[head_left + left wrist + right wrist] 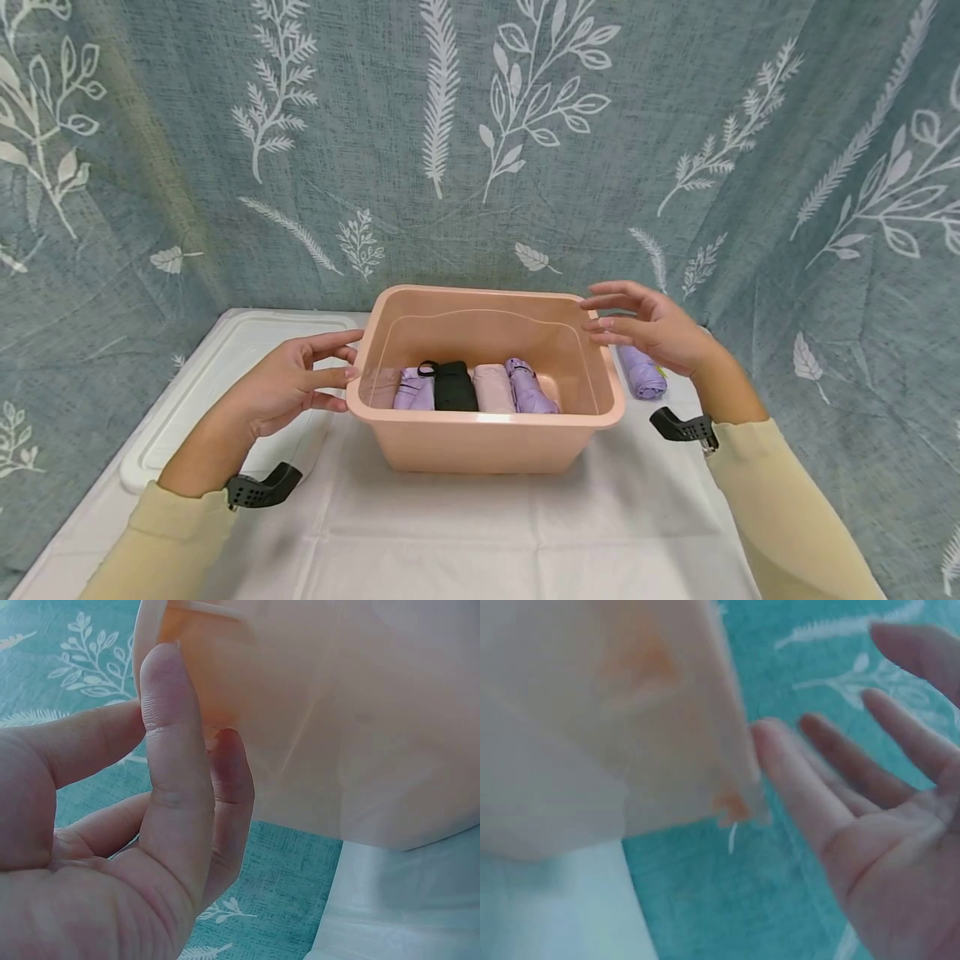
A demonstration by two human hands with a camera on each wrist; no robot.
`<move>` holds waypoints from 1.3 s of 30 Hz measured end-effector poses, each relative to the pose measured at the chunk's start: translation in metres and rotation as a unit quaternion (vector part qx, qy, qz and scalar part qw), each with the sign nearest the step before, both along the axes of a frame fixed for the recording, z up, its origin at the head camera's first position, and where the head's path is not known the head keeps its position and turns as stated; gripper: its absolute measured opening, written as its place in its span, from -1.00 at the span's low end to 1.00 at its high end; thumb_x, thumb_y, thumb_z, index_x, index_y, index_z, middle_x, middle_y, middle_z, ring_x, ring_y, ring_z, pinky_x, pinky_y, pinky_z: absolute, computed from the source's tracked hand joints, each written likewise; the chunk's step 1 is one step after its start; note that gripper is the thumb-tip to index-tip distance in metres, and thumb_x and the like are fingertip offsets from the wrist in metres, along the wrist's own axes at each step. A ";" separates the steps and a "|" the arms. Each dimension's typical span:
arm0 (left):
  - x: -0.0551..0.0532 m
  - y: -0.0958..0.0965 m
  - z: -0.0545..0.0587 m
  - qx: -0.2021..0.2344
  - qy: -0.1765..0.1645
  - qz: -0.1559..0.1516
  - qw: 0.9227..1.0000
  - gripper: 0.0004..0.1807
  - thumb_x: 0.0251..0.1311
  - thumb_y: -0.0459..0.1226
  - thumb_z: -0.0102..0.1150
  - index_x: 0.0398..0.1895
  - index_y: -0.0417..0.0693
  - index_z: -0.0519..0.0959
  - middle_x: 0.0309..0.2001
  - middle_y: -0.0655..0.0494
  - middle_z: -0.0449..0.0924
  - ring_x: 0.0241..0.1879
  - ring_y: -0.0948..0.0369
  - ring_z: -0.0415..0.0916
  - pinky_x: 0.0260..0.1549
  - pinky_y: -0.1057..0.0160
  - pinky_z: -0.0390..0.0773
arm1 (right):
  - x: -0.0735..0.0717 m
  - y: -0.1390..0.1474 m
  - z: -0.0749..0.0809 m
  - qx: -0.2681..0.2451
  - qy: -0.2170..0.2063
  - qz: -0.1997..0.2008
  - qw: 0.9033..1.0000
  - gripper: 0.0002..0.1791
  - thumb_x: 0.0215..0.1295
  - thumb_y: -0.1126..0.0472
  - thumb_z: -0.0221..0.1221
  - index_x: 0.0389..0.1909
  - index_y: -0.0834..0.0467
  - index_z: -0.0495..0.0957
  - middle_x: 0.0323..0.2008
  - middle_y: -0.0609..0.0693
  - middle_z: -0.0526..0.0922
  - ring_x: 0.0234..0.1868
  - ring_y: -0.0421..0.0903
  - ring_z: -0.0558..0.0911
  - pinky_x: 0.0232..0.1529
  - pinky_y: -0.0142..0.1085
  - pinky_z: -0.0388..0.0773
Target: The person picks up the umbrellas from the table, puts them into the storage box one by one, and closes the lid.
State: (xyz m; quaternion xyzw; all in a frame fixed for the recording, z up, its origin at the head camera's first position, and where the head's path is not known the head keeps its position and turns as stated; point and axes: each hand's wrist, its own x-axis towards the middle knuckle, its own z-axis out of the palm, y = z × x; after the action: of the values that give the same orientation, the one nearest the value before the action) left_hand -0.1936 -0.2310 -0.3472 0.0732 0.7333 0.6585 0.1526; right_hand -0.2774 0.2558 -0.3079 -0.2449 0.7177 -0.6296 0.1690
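A peach plastic storage bin point(480, 442) stands upright on the white-covered table. In it lie rolled fabric bundles resembling folded umbrellas: lilac point(415, 390), black with a loop point(453, 387), pale pink point(492, 389) and purple point(531, 387). At the bin's left end is my left hand point(300, 375), its loosely bent fingers and thumb touching the rim from outside; the left wrist view shows the thumb point(176, 727) against the rim. Beside the right end, my right hand point(648, 325) has its fingers spread near the rim, gripping nothing; contact there is unclear.
Left of the bin lies a flat white lid point(277, 333), partly behind my left arm. Another purple rolled bundle point(642, 375) rests on the table just right of the bin, below my right hand. A blue-green leaf-patterned curtain point(465, 225) hangs behind and along both sides.
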 end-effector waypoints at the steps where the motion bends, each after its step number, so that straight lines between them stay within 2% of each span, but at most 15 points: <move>1: 0.000 0.000 0.000 -0.001 0.000 0.000 1.000 -0.19 0.35 -0.34 0.29 0.60 -0.19 0.16 0.01 0.10 0.43 -0.27 0.29 0.67 -0.26 0.18 0.79 | -0.002 0.004 -0.003 -0.020 0.007 -0.008 1.000 -0.51 0.51 0.37 0.12 0.41 0.12 0.37 0.33 0.23 0.44 0.22 0.05 0.66 0.24 -0.09 0.63; 5: 0.000 0.000 0.000 0.002 0.000 0.000 1.000 -0.20 0.35 -0.35 0.29 0.60 -0.20 0.16 0.01 0.10 0.43 -0.27 0.29 0.67 -0.26 0.18 0.79 | -0.009 0.021 -0.019 -0.094 0.036 -0.049 0.994 -0.58 0.52 0.39 0.09 0.34 0.17 0.44 0.20 0.06 0.59 0.15 -0.01 0.70 0.22 -0.15 0.65; 10: 0.001 0.001 0.000 0.002 -0.002 0.000 1.000 -0.19 0.36 -0.35 0.29 0.61 -0.19 0.14 0.02 0.10 0.42 -0.28 0.29 0.67 -0.26 0.18 0.79 | -0.016 0.038 -0.039 -0.142 0.054 -0.120 0.981 -0.65 0.52 0.35 0.12 0.26 0.19 0.52 0.10 0.00 0.68 0.10 -0.07 0.71 0.17 -0.22 0.68; 17: 0.001 0.000 0.001 0.010 -0.003 0.000 1.000 -0.18 0.36 -0.35 0.28 0.61 -0.21 0.13 0.01 0.11 0.43 -0.28 0.28 0.67 -0.28 0.19 0.79 | -0.028 0.053 -0.068 -0.190 0.083 -0.218 0.954 -0.62 0.46 0.34 0.20 0.21 0.41 0.51 -0.02 -0.03 0.76 -0.01 -0.13 0.75 0.05 -0.30 0.73; 21: 0.001 -0.001 0.000 0.014 0.001 -0.002 1.000 -0.19 0.38 -0.36 0.26 0.61 -0.22 0.11 0.01 0.12 0.43 -0.28 0.28 0.67 -0.30 0.19 0.79 | -0.038 0.060 -0.088 -0.188 0.073 -0.281 0.938 -0.67 0.42 0.35 0.24 0.13 0.41 0.56 -0.10 -0.08 0.78 -0.06 -0.15 0.76 0.00 -0.35 0.73; 24: 0.000 -0.001 -0.001 0.015 0.000 0.000 1.000 -0.19 0.38 -0.36 0.26 0.61 -0.22 0.12 0.01 0.11 0.43 -0.28 0.28 0.66 -0.30 0.20 0.79 | -0.045 0.064 -0.102 -0.138 0.063 -0.338 0.929 -0.68 0.41 0.34 0.26 0.12 0.39 0.59 -0.15 -0.18 0.78 -0.07 -0.24 0.74 0.00 -0.46 0.70; 27: 0.000 -0.001 -0.001 0.018 0.000 0.000 1.000 -0.20 0.37 -0.37 0.26 0.61 -0.23 0.12 0.01 0.10 0.43 -0.29 0.28 0.66 -0.30 0.20 0.79 | -0.050 0.068 -0.113 -0.038 0.053 -0.389 0.919 -0.61 0.43 0.27 0.26 0.19 0.35 0.58 -0.15 -0.31 0.72 -0.08 -0.37 0.67 -0.01 -0.58 0.62; 29: 0.000 -0.001 -0.002 0.021 0.000 -0.001 1.000 -0.20 0.37 -0.37 0.26 0.60 -0.24 0.12 0.00 0.10 0.43 -0.29 0.27 0.66 -0.31 0.20 0.79 | -0.052 0.070 -0.119 0.029 0.042 -0.410 0.911 -0.55 0.44 0.20 0.26 0.26 0.30 0.56 -0.13 -0.32 0.67 -0.09 -0.43 0.60 -0.07 -0.59 0.54; 31: 0.001 -0.001 -0.002 0.022 0.000 -0.001 1.000 -0.19 0.37 -0.37 0.27 0.60 -0.24 0.12 0.00 0.10 0.43 -0.30 0.27 0.66 -0.31 0.19 0.79 | -0.054 0.071 -0.124 0.084 0.027 -0.418 0.904 -0.52 0.45 0.14 0.26 0.31 0.23 0.55 -0.09 -0.28 0.61 -0.11 -0.44 0.53 -0.11 -0.55 0.49; 33: 0.000 -0.001 -0.003 0.022 0.001 -0.002 1.000 -0.19 0.37 -0.37 0.27 0.60 -0.24 0.12 0.00 0.11 0.43 -0.30 0.26 0.66 -0.31 0.19 0.79 | -0.056 0.071 -0.129 0.111 0.013 -0.415 0.903 -0.50 0.45 0.11 0.25 0.34 0.20 0.53 -0.05 -0.21 0.60 -0.11 -0.41 0.50 -0.16 -0.50 0.49; 39: 0.001 0.000 -0.001 0.009 0.001 0.002 1.000 -0.19 0.37 -0.35 0.28 0.60 -0.21 0.13 0.01 0.09 0.42 -0.28 0.27 0.66 -0.29 0.19 0.79 | -0.061 0.070 -0.140 0.143 -0.011 -0.411 0.900 -0.51 0.45 0.09 0.24 0.32 0.17 0.56 -0.11 -0.25 0.56 -0.13 -0.35 0.46 -0.26 -0.57 0.49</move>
State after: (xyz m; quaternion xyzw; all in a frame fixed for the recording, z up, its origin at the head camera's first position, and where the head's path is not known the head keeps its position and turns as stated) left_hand -0.1929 -0.2314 -0.3478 0.0733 0.7278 0.6651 0.1503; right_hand -0.3388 0.3257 -0.4481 0.1058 0.8350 -0.5362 -0.0634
